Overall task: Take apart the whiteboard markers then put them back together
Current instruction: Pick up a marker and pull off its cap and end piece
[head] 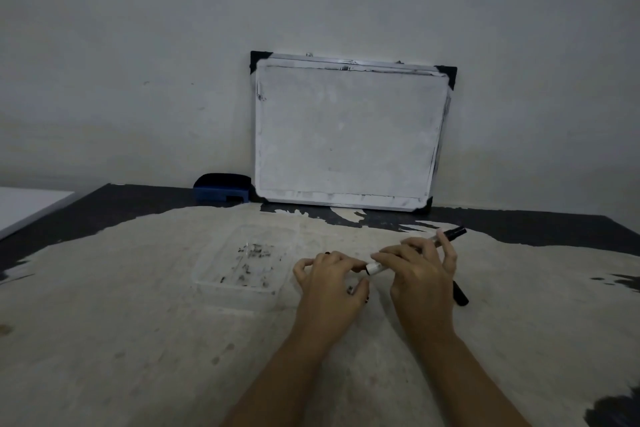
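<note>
A whiteboard marker (453, 234) with a white barrel and a black end slants up to the right above the table. My right hand (420, 274) is wrapped around its barrel. My left hand (330, 279) pinches the marker's lower left end, where a black tip shows beside the white barrel. A second black marker (460, 295) lies on the cloth just right of my right hand, partly hidden by it.
A clear plastic tray (207, 279) smeared with black ink sits left of my hands. A small whiteboard (346, 135) leans on the wall at the back, with a blue eraser (221, 192) to its left. A pale cloth (138, 340) covers the dark table.
</note>
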